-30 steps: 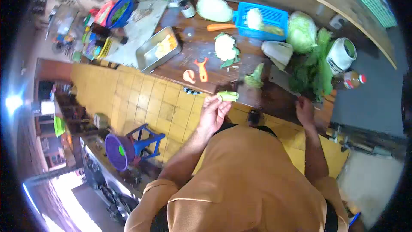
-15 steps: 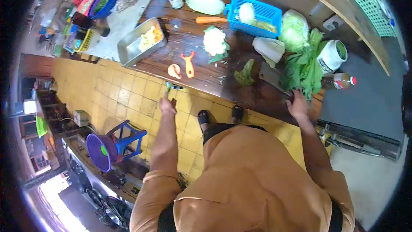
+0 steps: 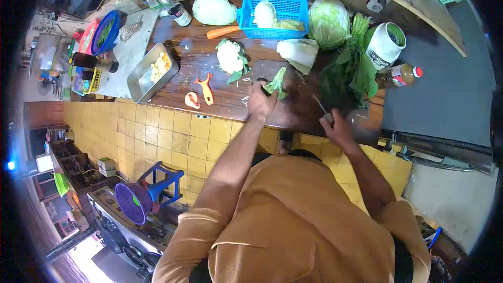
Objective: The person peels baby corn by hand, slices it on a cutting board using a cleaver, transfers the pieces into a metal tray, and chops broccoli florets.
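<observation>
Table point(image 3: 191, 68): shiny dark top, looks wet in patches; a slick surface could let things skid. Metal tray point(image 3: 139, 81) left of the cauliflower point(image 3: 230, 57), near the front edge; a sweep of the left arm might nudge it. Leafy greens point(image 3: 361, 71) well right of the cauliflower; leaves could snag a wide swing. Left hand point(image 3: 261, 101), just front-right of the cauliflower, fingers curled closed round the broccoli point(image 3: 277, 81). Right hand point(image 3: 340, 130), farther right of the cauliflower, closed on the knife point(image 3: 321, 107), blade apart from the broccoli. Main risk: left fingers at the broccoli's base; uneven shape may roll, blade nicks them. Peeler point(image 3: 206, 90) front-left of the cauliflower, could get knocked off. Pale scraps point(image 3: 244, 99) in front of the cauliflower might stick underneath.
</observation>
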The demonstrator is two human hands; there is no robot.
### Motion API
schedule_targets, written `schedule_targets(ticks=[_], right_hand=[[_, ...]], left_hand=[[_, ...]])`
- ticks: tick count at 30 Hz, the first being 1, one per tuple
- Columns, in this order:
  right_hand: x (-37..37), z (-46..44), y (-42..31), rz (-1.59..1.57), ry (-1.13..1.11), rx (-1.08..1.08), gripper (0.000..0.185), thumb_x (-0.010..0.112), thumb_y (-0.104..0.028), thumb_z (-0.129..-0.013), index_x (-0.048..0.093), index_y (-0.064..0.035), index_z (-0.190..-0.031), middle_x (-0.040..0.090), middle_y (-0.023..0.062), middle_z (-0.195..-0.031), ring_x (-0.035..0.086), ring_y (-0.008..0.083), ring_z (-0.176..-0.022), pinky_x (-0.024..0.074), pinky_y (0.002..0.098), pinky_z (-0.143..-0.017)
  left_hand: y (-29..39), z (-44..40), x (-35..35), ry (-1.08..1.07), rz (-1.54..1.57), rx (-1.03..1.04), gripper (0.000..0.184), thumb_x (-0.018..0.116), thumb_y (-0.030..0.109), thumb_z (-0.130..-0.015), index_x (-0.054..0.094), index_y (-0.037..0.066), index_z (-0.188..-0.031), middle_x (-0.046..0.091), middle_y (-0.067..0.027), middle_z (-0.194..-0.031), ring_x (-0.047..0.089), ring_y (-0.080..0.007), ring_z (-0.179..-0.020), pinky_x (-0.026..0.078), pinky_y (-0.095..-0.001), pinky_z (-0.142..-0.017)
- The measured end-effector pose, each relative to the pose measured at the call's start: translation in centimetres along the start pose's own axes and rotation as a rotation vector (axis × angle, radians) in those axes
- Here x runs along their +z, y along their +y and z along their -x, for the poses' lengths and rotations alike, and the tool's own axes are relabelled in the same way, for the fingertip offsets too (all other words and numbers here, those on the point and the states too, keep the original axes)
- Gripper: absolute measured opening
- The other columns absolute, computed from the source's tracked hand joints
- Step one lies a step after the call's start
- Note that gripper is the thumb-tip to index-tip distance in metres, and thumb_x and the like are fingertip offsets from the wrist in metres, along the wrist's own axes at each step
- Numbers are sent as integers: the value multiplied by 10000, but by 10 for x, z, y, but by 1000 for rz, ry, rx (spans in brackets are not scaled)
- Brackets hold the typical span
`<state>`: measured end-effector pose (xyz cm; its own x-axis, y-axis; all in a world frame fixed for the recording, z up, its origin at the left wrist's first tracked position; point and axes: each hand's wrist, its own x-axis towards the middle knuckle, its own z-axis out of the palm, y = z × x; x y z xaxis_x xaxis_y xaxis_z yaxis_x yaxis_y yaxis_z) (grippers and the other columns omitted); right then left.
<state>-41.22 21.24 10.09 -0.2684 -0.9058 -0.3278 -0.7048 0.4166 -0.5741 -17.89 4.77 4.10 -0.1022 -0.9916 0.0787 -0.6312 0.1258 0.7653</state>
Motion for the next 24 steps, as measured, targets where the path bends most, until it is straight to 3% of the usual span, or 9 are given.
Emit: schedule_targets(ticks=[3,6,14,16,18,22,24], right_hand=[[15,-16,-19,15,36,-174,405,600,-310,-880,527,15,-1111,643,269,-932,632,459,-829,507,539,-722],[26,-30,-43,54,78,-218,316,591,-244,-877,518,6,-1055,638,261,-852,621,471,-761,498,555,-678],[25,-27,-55,29,46,-183,281,572,-184,-883,484,9,-1067,617,284,-844,611,483,-774,487,566,-665],[27,-22,-56,44,18,-159,273,562,-188,-896,483,10,-1067,614,290,-859,610,483,-772,484,563,-664],[35,-25,-60,2,-7,-100,242,565,-180,-893,436,-17,-1018,600,258,-772,592,476,-711,463,556,-624],[67,-49,-50,-80,138,-308,229,566,-150,-891,414,-34,-1017,596,249,-686,580,478,-609,441,547,-524],[71,-62,-57,-22,55,-255,247,581,-158,-883,436,-15,-1024,600,242,-710,593,461,-651,455,544,-576]], left_hand=[[9,-3,-3,-91,-100,17,444,816,179,-688,609,66,-1065,614,-188,-1041,587,-324,-1018,481,-390,-886],[4,-5,-2,-247,96,-63,443,823,158,-705,626,44,-1086,654,-109,-917,640,-204,-862,512,-316,-806],[8,-2,0,-202,161,-77,359,822,179,-716,653,44,-1002,676,-137,-961,656,-243,-876,519,-348,-806],[1,0,3,-189,115,-108,373,808,195,-701,675,47,-1017,679,-170,-1001,658,-291,-913,518,-355,-837],[3,1,3,-169,85,-104,378,812,192,-693,673,49,-1014,673,-171,-1023,650,-300,-943,512,-355,-855],[-4,2,3,-182,48,-139,397,827,192,-669,655,64,-1003,672,-165,-1033,645,-312,-971,505,-347,-879],[8,2,-6,-169,32,-116,391,827,192,-669,650,62,-992,673,-160,-1022,648,-311,-954,508,-348,-868]])
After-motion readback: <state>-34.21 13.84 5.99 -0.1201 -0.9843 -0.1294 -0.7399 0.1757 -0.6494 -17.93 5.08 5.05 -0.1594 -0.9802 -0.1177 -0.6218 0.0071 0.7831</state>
